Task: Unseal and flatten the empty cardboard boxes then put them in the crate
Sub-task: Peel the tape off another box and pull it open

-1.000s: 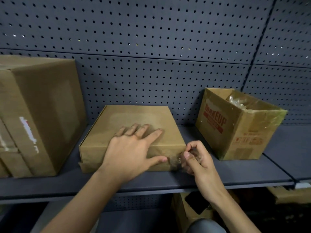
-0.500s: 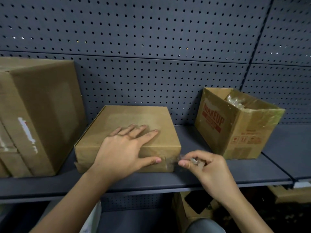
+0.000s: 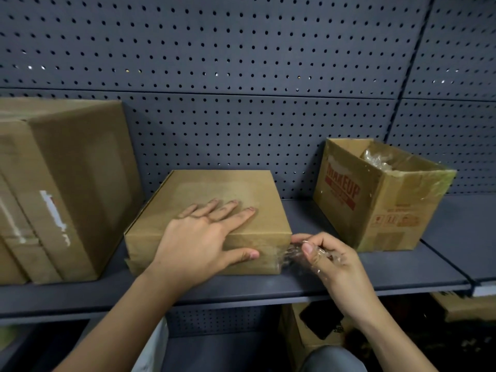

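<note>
Position: the flat cardboard box [image 3: 214, 200] lies closed on the dark grey shelf [image 3: 335, 284], close to the front edge and near the middle of the view. Its lid is down.

The left hand [image 3: 198, 242] rests on the box's front right part. Its four fingers are straight and slightly spread across the lid. The thumb extends along the front face, just below the top edge. The hand presses on the box and curls round nothing.

The right hand [image 3: 330, 259] is at the front right corner of the box. Its thumb and curled fingers pinch a strip of clear tape [image 3: 288, 253]. The tape is wrinkled and spans from the pinch to the front face at that corner, where one end adheres to the cardboard. More tape is bunched against the palm.

A large cardboard box [image 3: 67, 183] stands to the left on the same shelf, just beside the flat one, with torn white label residue on its side. An open carton [image 3: 375, 208] with red printing stands to the right, apart from the flat box and turned at an angle. It contains crumpled plastic film [image 3: 375, 159]. A perforated pegboard panel [image 3: 241, 63] forms the rear wall. A lower carton [image 3: 300, 328] is partly visible beneath the shelf.
</note>
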`<control>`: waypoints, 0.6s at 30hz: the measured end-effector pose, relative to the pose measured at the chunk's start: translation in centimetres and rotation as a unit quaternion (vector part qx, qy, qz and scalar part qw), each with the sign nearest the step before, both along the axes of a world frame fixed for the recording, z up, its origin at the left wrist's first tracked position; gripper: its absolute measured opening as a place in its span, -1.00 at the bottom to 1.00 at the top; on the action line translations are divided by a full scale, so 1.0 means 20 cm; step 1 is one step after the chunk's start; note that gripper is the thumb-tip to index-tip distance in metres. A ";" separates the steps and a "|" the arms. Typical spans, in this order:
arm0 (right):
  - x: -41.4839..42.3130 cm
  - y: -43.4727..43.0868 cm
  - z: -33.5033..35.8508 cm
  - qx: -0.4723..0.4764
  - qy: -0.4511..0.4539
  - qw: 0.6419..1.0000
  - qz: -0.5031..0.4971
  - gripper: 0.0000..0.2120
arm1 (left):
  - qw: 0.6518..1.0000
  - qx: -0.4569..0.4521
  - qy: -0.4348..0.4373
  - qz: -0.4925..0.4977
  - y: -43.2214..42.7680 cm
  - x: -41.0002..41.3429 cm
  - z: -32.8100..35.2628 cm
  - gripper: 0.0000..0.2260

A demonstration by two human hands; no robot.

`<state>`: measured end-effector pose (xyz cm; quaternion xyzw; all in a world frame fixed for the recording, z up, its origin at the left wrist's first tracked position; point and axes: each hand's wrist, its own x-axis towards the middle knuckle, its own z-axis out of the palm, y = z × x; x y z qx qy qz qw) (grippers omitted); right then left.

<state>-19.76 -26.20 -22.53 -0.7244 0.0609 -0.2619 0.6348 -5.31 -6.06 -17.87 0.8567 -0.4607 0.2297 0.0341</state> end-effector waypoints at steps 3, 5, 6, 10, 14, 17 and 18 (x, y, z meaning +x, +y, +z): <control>0.00 0.03 0.01 0.107 -0.033 0.994 0.009 -0.69 | 1.000 -0.005 0.004 -0.001 0.01 0.00 0.00 -0.29; 0.01 0.06 0.03 0.190 -0.052 0.980 0.005 -0.81 | 1.000 -0.002 0.006 0.000 0.01 0.00 -0.01 -0.29; 0.01 0.07 0.03 0.223 -0.053 0.973 0.000 -0.84 | 1.000 -0.001 0.009 0.001 0.01 0.00 -0.01 -0.29; 0.03 0.09 0.02 0.278 -0.046 0.958 -0.054 -0.78 | 1.000 0.001 0.010 0.000 -0.01 0.00 -0.01 -0.30; 0.08 0.11 0.02 0.292 -0.048 0.949 -0.108 -0.77 | 1.000 0.005 0.009 0.000 -0.02 0.00 -0.01 -0.30; 0.11 0.13 0.02 0.277 -0.049 0.948 -0.151 -0.75 | 1.000 0.012 0.004 0.002 -0.02 0.01 -0.01 -0.30; 0.12 0.13 0.02 0.266 -0.050 0.948 -0.168 -0.75 | 1.000 0.013 0.005 0.003 -0.02 0.01 -0.01 -0.31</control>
